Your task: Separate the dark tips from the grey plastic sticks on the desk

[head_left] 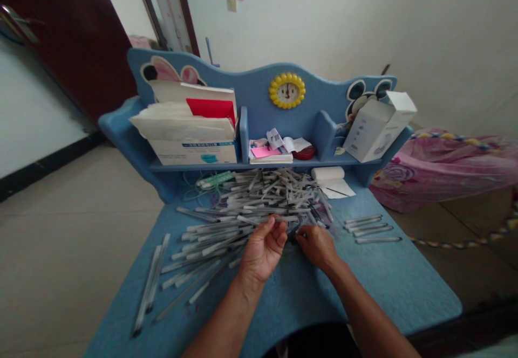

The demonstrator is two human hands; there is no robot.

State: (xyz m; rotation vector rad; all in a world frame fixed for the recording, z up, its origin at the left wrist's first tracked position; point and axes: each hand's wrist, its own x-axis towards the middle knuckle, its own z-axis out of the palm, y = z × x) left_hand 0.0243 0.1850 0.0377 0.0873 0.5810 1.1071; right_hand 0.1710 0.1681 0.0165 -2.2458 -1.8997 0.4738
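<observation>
A big heap of thin grey-and-white pens (263, 196) lies across the middle of a blue desk (388, 282). My left hand (262, 249) sits at the heap's near edge, fingers curled and pinched on a pen. My right hand (318, 245) is just beside it, fingers closed on a small dark part I cannot make out. The two hands nearly touch at the fingertips. Several loose pens (194, 261) are spread to the left of my left hand, and a few more pens (370, 227) lie in a row to the right.
The desk's back shelf (283, 163) holds a box of paper sheets (194, 131), a stack of notes (269, 152), a yellow clock (287, 91) and a tilted white carton (378, 126). A white roll (327, 173) lies below. A pink cloth (445, 169) is on the right.
</observation>
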